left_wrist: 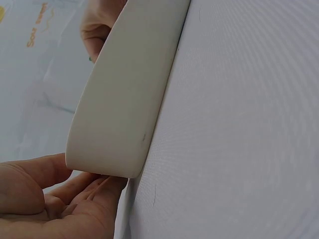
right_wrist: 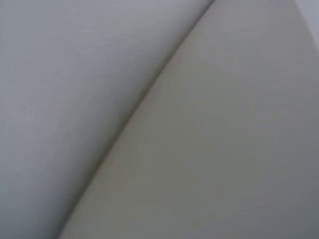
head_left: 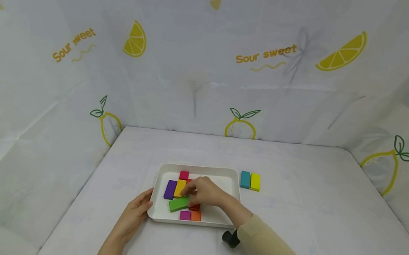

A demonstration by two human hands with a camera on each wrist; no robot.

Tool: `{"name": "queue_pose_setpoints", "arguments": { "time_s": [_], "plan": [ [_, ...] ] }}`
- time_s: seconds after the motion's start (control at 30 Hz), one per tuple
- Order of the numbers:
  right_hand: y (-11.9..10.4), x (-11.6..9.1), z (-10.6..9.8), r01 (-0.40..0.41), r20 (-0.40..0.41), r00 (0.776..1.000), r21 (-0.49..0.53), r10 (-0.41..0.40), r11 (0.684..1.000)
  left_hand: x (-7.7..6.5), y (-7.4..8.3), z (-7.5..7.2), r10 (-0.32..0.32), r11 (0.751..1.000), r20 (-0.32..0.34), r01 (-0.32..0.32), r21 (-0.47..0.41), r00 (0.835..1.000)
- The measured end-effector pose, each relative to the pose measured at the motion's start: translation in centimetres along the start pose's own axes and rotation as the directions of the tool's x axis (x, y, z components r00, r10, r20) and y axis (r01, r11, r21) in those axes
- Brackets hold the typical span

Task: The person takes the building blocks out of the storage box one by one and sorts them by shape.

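The left hand (head_left: 135, 214) gripped the white tray (head_left: 220, 213) at nine o'clock; inside, toward eight, was the green block (head_left: 177, 205), pinched by the right hand (head_left: 206, 191). Outside, toward two, lay teal (head_left: 245, 180) and yellow blocks (head_left: 255, 182).

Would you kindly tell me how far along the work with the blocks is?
Seemingly done: the purple block and magenta block lie in the tray. In hand: the right grip is at the askew green block, its hold unclear; the left grip touches the tray. Possibly left: the teal block and yellow block outside it.
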State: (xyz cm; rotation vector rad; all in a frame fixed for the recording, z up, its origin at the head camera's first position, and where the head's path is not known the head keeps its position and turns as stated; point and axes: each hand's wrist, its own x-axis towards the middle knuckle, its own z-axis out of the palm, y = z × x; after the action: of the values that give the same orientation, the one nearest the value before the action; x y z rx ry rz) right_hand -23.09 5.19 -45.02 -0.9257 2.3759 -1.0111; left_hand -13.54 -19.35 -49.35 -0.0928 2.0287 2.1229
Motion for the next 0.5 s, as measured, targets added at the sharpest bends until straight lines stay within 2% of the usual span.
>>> {"name": "queue_pose_setpoints", "arguments": {
  "time_s": [0.3, 0.5],
  "plan": [
    [0.2, 0.1, 0.9, -0.03, -0.024, 0.999, -0.012, 0.03, 0.999, -0.1, 0.0, -0.1, -0.003, 1.0, 0.001, 0.003, 0.0, 1.0],
    [0.2, 0.3, 1.4, -0.014, -0.034, 0.999, -0.026, 0.013, 1.0, 0.0, 0.0, -0.1, 0.002, 1.0, -0.001, -0.002, 0.011, 1.0]
  ]
}}
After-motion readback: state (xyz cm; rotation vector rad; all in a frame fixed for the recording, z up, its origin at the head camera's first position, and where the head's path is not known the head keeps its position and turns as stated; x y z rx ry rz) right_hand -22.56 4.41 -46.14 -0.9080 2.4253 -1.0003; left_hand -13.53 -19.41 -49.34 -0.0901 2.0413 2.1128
